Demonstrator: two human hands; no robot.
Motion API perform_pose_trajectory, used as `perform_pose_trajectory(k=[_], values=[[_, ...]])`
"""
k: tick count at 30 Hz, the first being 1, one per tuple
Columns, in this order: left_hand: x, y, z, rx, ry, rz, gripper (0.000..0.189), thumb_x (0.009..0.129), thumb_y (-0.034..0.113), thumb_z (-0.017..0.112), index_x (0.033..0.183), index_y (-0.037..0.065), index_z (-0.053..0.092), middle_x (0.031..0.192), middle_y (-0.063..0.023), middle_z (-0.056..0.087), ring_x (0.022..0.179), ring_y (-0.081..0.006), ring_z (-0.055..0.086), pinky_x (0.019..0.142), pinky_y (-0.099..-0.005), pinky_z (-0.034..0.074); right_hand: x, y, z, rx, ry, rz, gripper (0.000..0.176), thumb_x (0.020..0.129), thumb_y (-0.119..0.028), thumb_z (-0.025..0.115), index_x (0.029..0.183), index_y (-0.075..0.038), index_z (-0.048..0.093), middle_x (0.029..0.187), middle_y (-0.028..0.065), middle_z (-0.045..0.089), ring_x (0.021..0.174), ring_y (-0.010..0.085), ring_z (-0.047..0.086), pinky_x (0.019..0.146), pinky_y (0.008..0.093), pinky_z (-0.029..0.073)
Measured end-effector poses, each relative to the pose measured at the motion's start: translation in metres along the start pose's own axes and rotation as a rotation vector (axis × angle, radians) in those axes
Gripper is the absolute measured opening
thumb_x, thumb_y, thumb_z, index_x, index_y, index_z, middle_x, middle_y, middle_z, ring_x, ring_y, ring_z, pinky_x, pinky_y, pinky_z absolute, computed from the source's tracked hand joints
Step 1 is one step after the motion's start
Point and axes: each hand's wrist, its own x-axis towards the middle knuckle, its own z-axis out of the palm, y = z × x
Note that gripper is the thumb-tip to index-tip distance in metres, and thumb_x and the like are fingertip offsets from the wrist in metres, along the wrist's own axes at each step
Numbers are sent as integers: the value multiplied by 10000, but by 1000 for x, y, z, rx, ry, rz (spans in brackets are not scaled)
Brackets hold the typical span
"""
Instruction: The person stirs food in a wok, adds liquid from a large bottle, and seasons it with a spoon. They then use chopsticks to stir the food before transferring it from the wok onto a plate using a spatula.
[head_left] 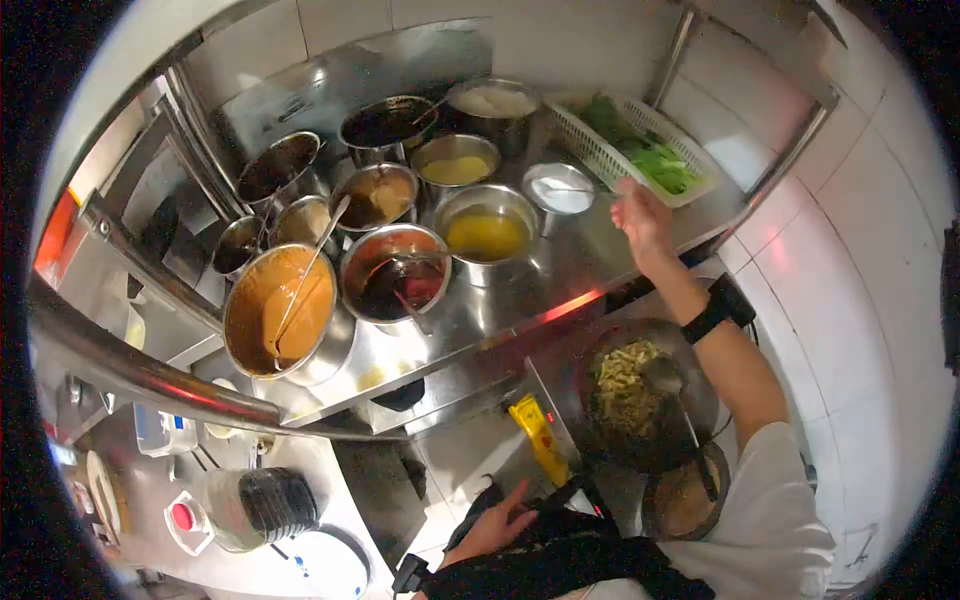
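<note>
My right hand [640, 218] is over the shelf with its fingers curled closed, beside a small metal bowl of white powder [560, 188]. A thin spoon handle lies across that bowl and points toward my fingers; whether they grip it I cannot make out. My left hand [497, 524] is low in front of my body, fingers apart, near a yellow packet [538, 440]. Below my right forearm, a wok [610, 440] holds pale chopped food, with a ladle [665, 380] resting in it.
Several metal pots of sauces stand on the steel shelf [560, 275], including an orange sauce pot [290, 310] with a ladle. A white basket [590, 150] of green leaves is at the back right. A large plastic jug [250, 508] stands lower left.
</note>
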Motion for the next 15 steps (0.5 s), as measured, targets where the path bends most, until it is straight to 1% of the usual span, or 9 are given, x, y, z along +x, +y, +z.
perform_pose_trajectory(k=[1,3,4,6,7,9,11,13,15], values=[[-1,-3,-1,0,1,-6,596,858,306,522,1348,119,238,897,-160,610,817,-284,598,742,-360,459,2,0,0,3,0,5,283,850,-242,548,1032,-26,523,645,37,548,527,104,496,506,237,425],[0,-13,1,-3,66,-34,524,867,280,506,1315,90,312,906,-161,611,849,-287,595,758,-351,456,7,-2,-3,-221,-71,-110,230,891,-235,473,1004,-45,538,660,46,554,549,101,498,533,237,424],[2,-19,3,-3,66,-37,524,867,280,506,1315,90,312,906,-161,611,849,-287,595,758,-351,456,7,-5,-1,-220,-71,-108,230,891,-235,473,1004,-45,538,660,46,554,549,101,498,533,237,424],[6,-27,5,13,148,-18,477,872,259,497,1289,79,355,928,-168,607,876,-300,590,771,-347,453,7,-12,2,-428,-270,-215,234,919,-218,400,990,-39,534,658,44,551,540,99,494,539,239,428],[6,-24,4,14,147,-20,477,872,259,497,1289,79,355,928,-168,607,876,-300,590,771,-347,453,6,-16,0,-427,-268,-213,234,919,-218,400,990,-39,534,658,44,551,540,99,494,539,239,428],[8,-17,2,36,149,34,449,872,246,495,1270,72,381,941,-176,600,888,-313,582,772,-354,452,1,-23,-4,-648,-284,-418,238,927,-198,367,986,-35,529,661,44,551,543,103,499,546,246,433],[8,-17,3,47,150,17,444,872,242,493,1268,75,383,941,-175,599,888,-316,581,772,-355,453,-6,-35,0,-654,-277,-381,237,923,-203,377,985,-32,529,661,44,549,541,107,500,540,247,433],[8,-19,4,63,152,0,438,872,237,490,1266,79,385,941,-174,599,887,-318,580,771,-356,453,-7,-34,-1,-657,-267,-346,237,919,-207,387,984,-28,529,661,43,548,538,111,502,535,248,432],[7,-23,6,85,162,24,446,861,215,504,1274,101,381,931,-161,604,876,-319,582,768,-359,453,-3,-24,-4,-481,-248,-241,230,905,-206,410,952,-21,539,658,48,547,529,117,504,520,248,430]])
